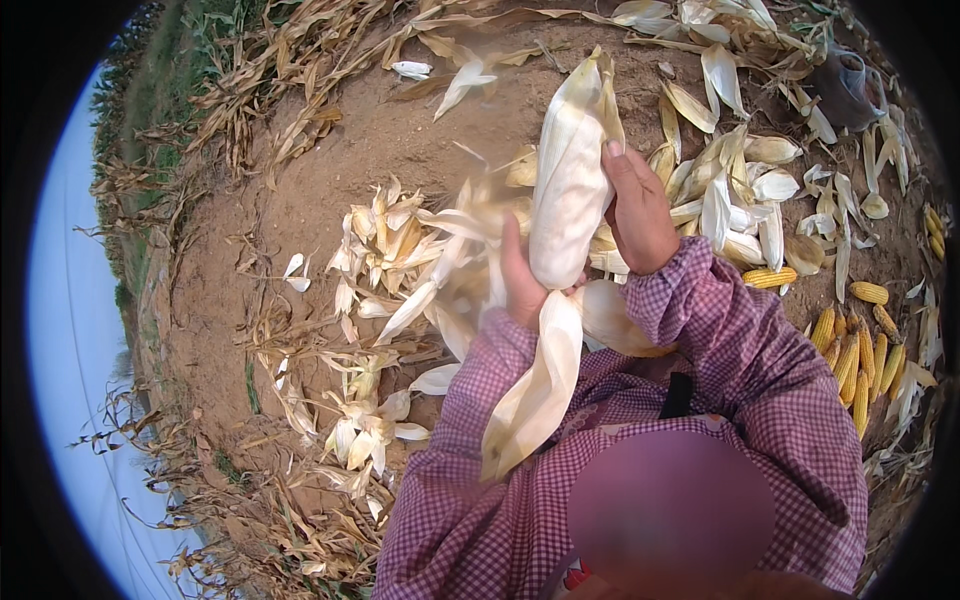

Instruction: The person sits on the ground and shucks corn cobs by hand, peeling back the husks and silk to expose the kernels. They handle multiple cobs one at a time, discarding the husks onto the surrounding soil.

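Observation:
An ear of corn in its pale husk (574,180) is held upright in the picture between my two hands. My left hand (523,277) grips its lower end, thumb raised along the side, the other fingers mostly hidden behind. On the upper right side of the husk, my right hand (637,202) presses its thumb, with its fingers partly hidden. Two loosened husk leaves hang from the ear's base, one long leaf (544,390) falling over my checked sleeve and another (615,319) reaching right under the right forearm. No kernels of this ear show.
Stripped husks (382,240) lie on brown soil (300,195) to the left, more husks (727,187) to the right. Husked yellow corn ears (855,360) are heaped at the right, with a single ear (769,277) nearer. Dry stalks (285,67) and a dark bag (847,90) lie farther off.

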Tool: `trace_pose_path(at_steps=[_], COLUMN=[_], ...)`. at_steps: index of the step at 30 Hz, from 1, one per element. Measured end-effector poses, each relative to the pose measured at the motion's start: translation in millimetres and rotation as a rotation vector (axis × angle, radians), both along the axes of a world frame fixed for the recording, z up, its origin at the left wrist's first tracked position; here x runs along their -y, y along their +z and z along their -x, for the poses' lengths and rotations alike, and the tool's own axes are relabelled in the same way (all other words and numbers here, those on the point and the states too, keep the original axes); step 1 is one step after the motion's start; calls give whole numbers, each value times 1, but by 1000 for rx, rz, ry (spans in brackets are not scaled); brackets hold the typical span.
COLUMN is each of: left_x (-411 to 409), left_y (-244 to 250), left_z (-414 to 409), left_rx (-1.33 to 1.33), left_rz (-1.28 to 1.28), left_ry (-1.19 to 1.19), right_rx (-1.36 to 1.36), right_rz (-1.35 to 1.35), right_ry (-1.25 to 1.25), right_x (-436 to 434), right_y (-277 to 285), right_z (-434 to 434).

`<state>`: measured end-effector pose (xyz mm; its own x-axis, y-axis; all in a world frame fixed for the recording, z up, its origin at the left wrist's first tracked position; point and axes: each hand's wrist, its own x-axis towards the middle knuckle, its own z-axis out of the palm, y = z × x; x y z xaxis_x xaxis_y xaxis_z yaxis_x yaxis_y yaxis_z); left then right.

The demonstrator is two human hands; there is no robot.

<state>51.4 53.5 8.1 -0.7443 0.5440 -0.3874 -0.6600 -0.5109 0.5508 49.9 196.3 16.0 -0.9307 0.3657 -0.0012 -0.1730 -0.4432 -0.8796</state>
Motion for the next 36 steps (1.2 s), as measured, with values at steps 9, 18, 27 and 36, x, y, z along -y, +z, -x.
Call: trace_pose_path(at_steps=[9, 18, 27, 36], left_x=[19, 39, 33, -1], left_y=[9, 15, 7, 5], left_z=[23, 30, 27, 6], left_rx=[-145, -223, -770, -685], left_rz=[-161, 12, 561, 443], left_ry=[47, 92, 349, 124], right_rx=[149, 310, 118, 43], right_rz=[193, 137, -261, -134], right_ry=[254, 362, 180, 216], right_x=[17, 8, -27, -22], right_y=[4, 2, 17, 22], right_z=[-12, -15, 3, 0])
